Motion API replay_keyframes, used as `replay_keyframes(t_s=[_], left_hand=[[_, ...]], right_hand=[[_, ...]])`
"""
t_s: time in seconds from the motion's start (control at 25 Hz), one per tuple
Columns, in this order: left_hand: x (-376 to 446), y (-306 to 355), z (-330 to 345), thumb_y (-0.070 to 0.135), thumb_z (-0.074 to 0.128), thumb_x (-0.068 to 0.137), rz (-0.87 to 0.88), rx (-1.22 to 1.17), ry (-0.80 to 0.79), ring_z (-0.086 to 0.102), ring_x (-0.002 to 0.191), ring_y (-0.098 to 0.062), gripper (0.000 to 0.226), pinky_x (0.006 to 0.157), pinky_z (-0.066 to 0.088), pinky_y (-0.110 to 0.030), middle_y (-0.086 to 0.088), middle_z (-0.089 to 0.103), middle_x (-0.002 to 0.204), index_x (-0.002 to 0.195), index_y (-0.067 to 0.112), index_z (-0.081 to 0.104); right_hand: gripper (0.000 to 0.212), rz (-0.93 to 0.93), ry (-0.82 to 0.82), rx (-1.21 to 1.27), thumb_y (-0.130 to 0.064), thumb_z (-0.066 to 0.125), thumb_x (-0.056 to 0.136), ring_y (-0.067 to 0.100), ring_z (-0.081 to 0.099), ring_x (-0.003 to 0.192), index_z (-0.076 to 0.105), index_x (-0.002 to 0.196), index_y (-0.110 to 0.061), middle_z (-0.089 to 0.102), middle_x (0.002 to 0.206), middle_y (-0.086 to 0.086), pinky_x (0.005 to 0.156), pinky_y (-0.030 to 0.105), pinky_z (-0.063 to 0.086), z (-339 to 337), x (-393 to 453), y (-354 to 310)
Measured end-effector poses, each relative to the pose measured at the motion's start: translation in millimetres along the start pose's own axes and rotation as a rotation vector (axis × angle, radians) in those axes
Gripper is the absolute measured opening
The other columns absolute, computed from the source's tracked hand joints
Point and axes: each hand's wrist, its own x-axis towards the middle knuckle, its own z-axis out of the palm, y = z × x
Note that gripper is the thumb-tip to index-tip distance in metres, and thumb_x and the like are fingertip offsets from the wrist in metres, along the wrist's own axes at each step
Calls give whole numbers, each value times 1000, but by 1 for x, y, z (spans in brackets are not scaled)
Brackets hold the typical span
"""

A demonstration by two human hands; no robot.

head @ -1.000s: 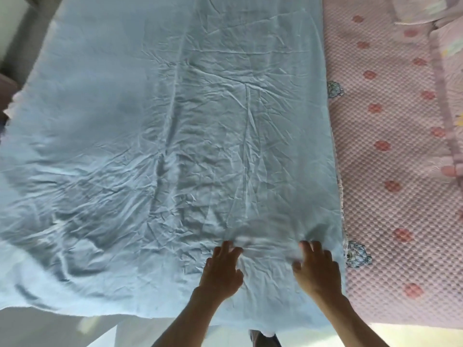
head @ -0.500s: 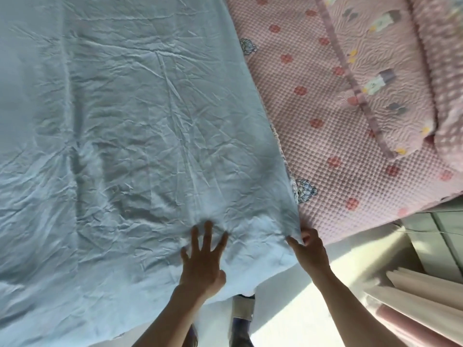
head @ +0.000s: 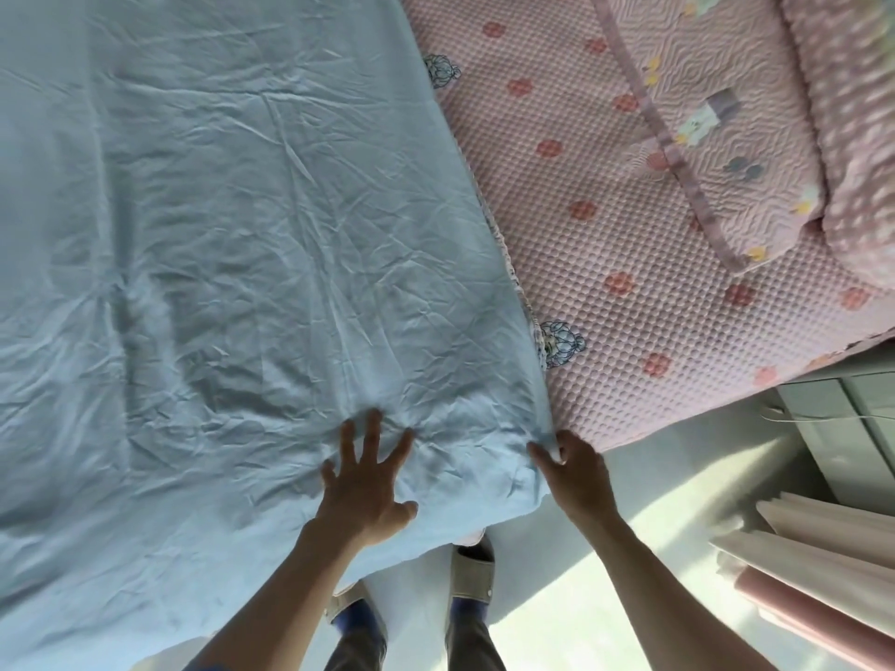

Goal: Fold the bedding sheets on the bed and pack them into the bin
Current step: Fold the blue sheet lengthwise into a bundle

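Compared with a second ago, the view now sits further right, taking in the bed's corner, the floor and the curtain [head: 818,569]. The right hand [head: 576,472], then flat on the blue sheet [head: 242,234], now pinches its right corner at the edge of the pink bed cover [head: 629,283]. The left hand [head: 368,486], then loosely curled, now lies flat with fingers spread. Both slippers [head: 472,573] now show.
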Motion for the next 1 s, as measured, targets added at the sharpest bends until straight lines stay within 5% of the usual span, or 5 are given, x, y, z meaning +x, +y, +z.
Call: replay_keyframes(t_s=[0.08, 0.2, 0.36, 0.64, 1.0], left_hand=[[2, 3, -5, 70, 50, 84, -14, -77, 2, -27, 145, -32, 87, 117, 6, -60, 3, -36, 156, 151, 50, -1], [6, 19, -20, 86, 50, 70, -40, -451, 42, 9, 150, -24, 83, 120, 16, -51, 3, 3, 164, 142, 47, 40], [-6, 39, -49, 54, 72, 77, -25, -1068, 331, 68, 92, -6, 40, 77, 53, -23, 8, 73, 106, 108, 29, 68], [-62, -88, -32, 21, 58, 90, -514, -1055, 772, 63, 70, -31, 15, 61, 52, -40, -5, 66, 72, 81, 11, 64], [-106, -223, 27, 30, 59, 93, -401, -1098, 730, 52, 56, -22, 30, 52, 33, -30, 2, 50, 55, 69, 15, 48]], right_hand=[[36, -92, -106, -289, -43, 50, 98, 33, 66, 96, 63, 112, -12, 71, 97, 11, 71, 32, 44, 7, -20, 4], [31, -338, -135, -521, -38, 45, 92, 24, 67, 56, 62, 76, -17, 65, 60, 6, 48, 30, 48, 20, -66, -12], [28, -660, -258, -528, -40, 57, 78, 11, 54, 38, 55, 59, -21, 53, 44, -2, 40, 24, 39, 51, -117, -67], [39, -731, -750, -577, -53, 52, 89, 30, 63, 94, 61, 88, -16, 70, 95, 8, 73, 32, 39, 89, -131, -185], [55, -544, -384, -440, -70, 54, 81, 26, 64, 101, 58, 109, -23, 69, 100, -1, 86, 36, 49, 230, -91, -377]])
